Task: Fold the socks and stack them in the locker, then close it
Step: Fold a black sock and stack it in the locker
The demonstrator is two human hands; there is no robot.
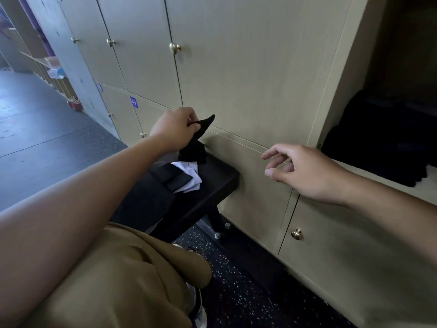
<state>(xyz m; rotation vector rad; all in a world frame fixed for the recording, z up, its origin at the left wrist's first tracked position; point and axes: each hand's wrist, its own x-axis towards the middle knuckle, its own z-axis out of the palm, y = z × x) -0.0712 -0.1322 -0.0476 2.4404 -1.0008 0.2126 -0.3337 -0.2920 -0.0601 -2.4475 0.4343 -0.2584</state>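
Observation:
My left hand (176,129) grips a black sock (197,140) and holds it up over the black bench (212,183); the sock hangs down from my fingers. A white sock (190,177) and another black sock (173,177) lie on the bench below it. My right hand (298,170) hovers in front of the locker wall with relaxed fingers and holds nothing. At the right the open locker (343,67) shows a dark pile of folded socks (378,140) on its shelf.
Beige locker doors with brass knobs (174,47) fill the wall ahead; a lower door knob (296,233) sits under my right arm. My knee in tan trousers (132,268) is below. A grey floor and corridor (35,129) open to the left.

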